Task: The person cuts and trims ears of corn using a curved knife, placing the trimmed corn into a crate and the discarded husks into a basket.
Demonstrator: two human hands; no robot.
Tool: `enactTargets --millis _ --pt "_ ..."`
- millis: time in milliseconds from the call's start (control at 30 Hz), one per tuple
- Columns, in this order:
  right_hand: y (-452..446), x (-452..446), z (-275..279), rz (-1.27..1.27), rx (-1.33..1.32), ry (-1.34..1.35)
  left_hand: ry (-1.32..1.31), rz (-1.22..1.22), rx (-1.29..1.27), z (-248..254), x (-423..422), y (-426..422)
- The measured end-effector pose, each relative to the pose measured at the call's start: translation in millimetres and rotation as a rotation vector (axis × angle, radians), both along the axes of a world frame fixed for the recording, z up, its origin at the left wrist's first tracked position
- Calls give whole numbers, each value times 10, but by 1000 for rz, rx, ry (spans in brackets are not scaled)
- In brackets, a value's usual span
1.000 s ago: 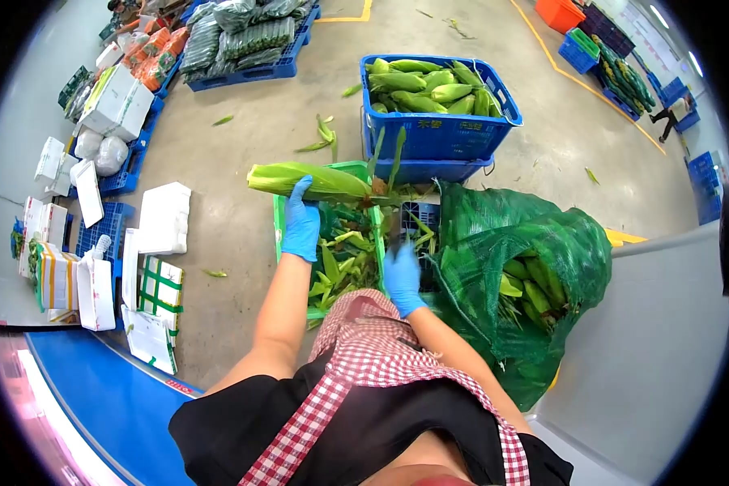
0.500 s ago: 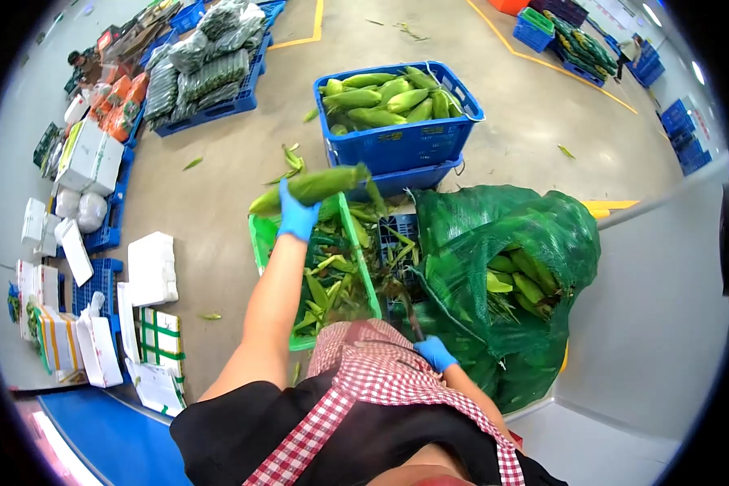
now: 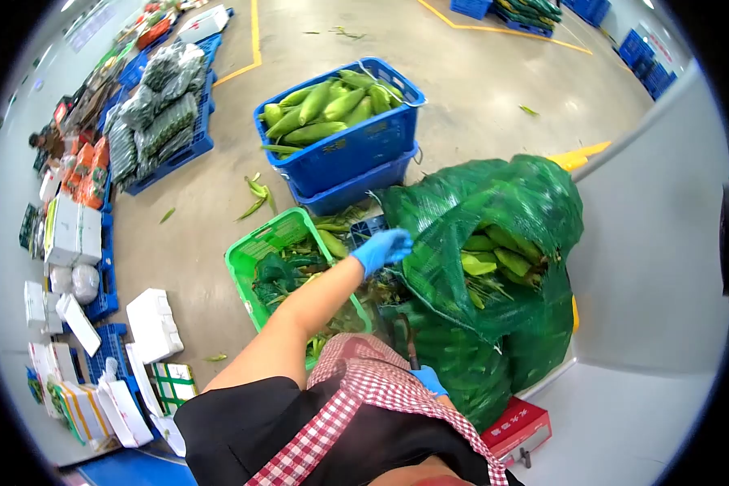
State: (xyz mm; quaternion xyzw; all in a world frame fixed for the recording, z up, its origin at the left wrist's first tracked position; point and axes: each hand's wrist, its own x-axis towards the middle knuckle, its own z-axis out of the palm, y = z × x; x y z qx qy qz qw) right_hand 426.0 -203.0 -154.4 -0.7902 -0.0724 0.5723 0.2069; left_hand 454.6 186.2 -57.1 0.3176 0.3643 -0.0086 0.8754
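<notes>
My left hand (image 3: 383, 249), in a blue glove, reaches across to the near side of the green mesh sack (image 3: 478, 182). Its fingers are stretched out with no ear in them. Green ears of corn (image 3: 512, 261) show through the sack's opening, to the right of that hand. Low by my apron, my right hand (image 3: 429, 380), also gloved, grips the handle of a curved knife (image 3: 410, 338); its blade is partly lost against the dark background. A blue crate (image 3: 348, 158) heaped with husked-on corn (image 3: 324, 105) stands ahead, stacked on another blue crate (image 3: 360, 188).
Below my left arm, a green crate (image 3: 240, 263) holds loose husks and green netting. Husk scraps (image 3: 257, 197) lie on the floor. White foam boxes (image 3: 154, 326) and loaded pallets line the left. A red box (image 3: 517, 428) sits by the wall at right.
My left hand has let go of the ear of corn it held and moved right, to the sack. My right hand keeps the knife. The whole view has turned somewhat.
</notes>
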Motion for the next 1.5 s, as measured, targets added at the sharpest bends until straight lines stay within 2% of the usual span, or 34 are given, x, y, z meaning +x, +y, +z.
enactTargets --millis 33,100,133,167,233,333,367,467,500,533,567,633,667,700,767,833,867,1000,1100,1167,1233,1300,1400,1433,1500 --pt "-104 -29 -40 -25 84 -43 61 -40 -60 -270 -10 -119" --pt "-316 -140 -144 -81 241 -128 173 -112 -27 -394 -48 -362" --pt "-428 -170 -224 -93 94 -78 146 -132 -26 -473 -38 -408" --pt "-473 -198 -140 -103 84 -90 122 -170 -35 -570 5 -458" --pt "-535 -315 88 -253 215 -182 163 -281 69 -709 238 -529" --pt "-659 -439 204 -488 61 -28 154 -389 262 -665 849 -837" --pt "-752 -569 81 -651 163 42 97 -442 326 -623 1094 -964" --pt "-982 -911 -297 -771 110 170 16 -664 619 -837 1847 -1402" --pt "-1045 -1002 -391 -842 140 252 -9 -678 753 -1143 2105 -1546" --pt "-1092 -1139 -443 -1015 195 280 -33 -692 887 -1537 2337 -1704" --pt "-1219 -1340 -687 -876 193 206 -62 -701 1019 -1844 2535 -1797" --pt "-1139 -1337 -505 -1037 130 272 163 -710 1289 -2114 2846 -1862" --pt "-1106 -1292 -377 -1094 113 315 227 -738 1265 -2364 2944 -1782" --pt "-1084 -1246 -328 -1149 98 357 252 -778 1390 -2717 3012 -1669" --pt "-1123 -1315 -374 -1219 106 411 363 -1149 1324 -2948 3116 -1542" --pt "-1125 -1331 -343 -1266 121 401 291 -1164 1395 -3160 3033 -1488" --pt "-1148 -1386 -422 -1307 107 406 331 -1055 1444 -3219 3007 -1513" --pt "-1154 -1414 -446 -1298 127 415 421 -1287 1639 -2815 3047 -1624" --pt "-1179 -1375 -438 -1270 184 356 268 -1462 1743 -2344 2874 -1782" --pt "-1143 -1375 -491 -1314 247 283 60 -1040 1642 -2314 2596 -1793" --pt "-1100 -1260 -485 -1244 191 314 -232 -547 1223 -1916 2332 -1765" --pt "-1073 -1099 -408 -1171 121 336 -353 -266 817 -1286 2137 -1737" --pt "-992 -868 -304 -1033 130 261 -221 -9 529 -402 1726 -1391" --pt "-1036 -917 -706 -875 179 33 -110 96 488 38 1527 -1305" --pt "-949 -718 -444 -425 206 -347 -123 213 391 144 1088 -834"
